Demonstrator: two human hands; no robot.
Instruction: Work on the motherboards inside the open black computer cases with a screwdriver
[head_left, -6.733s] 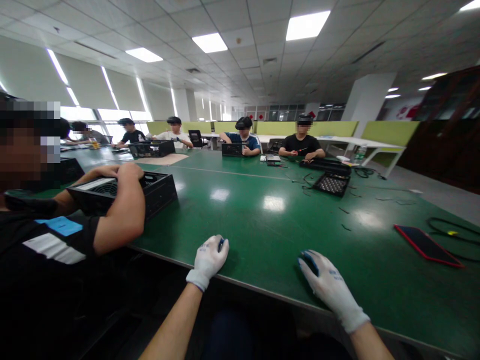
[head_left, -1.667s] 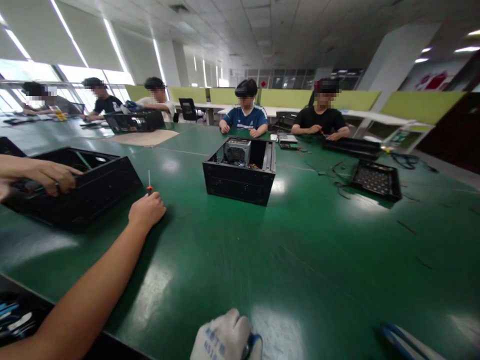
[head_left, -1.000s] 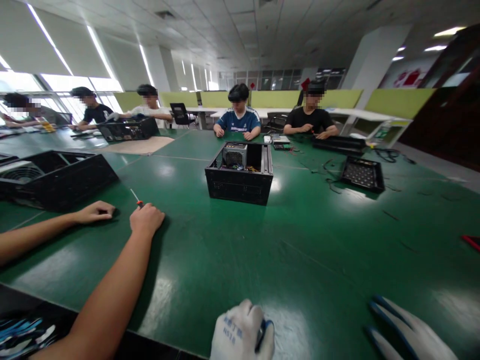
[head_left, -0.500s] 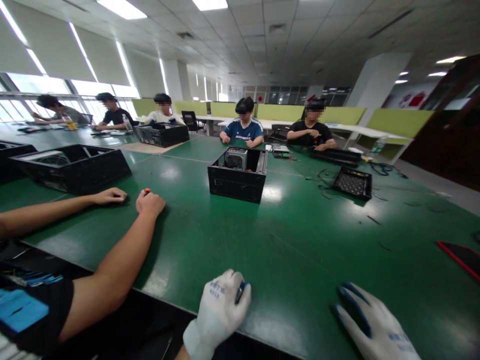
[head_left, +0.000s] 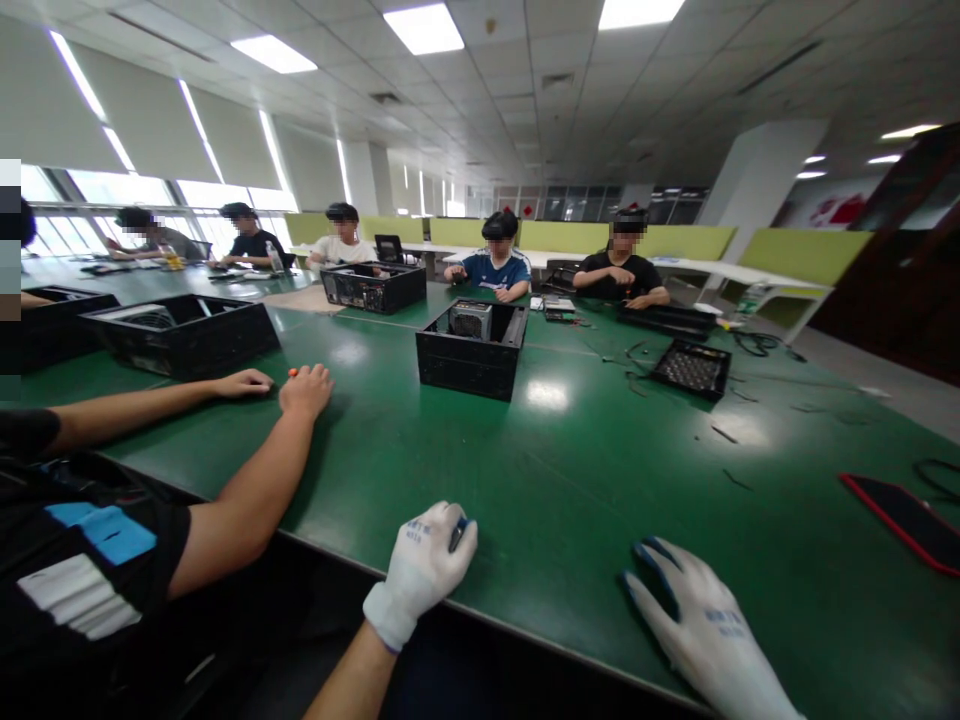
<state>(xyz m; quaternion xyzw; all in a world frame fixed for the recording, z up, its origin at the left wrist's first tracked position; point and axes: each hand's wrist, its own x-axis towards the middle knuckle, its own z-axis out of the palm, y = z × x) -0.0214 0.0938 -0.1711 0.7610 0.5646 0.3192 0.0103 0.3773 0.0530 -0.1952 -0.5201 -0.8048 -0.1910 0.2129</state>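
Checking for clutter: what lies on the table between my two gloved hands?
Nothing: in the head view, only bare green table separates the left hand from the right hand.

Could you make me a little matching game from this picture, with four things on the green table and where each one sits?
Things:
1. open black case
2. red-edged tablet
3. left hand
4. right hand

Places:
A. far right of the table
B. near edge, fingers curled
C. middle of the table
D. near edge, flat on the table

Pairs: 1-C, 2-A, 3-B, 4-D

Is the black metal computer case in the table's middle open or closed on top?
Open: the black metal computer case lacks a top panel, showing parts inside.
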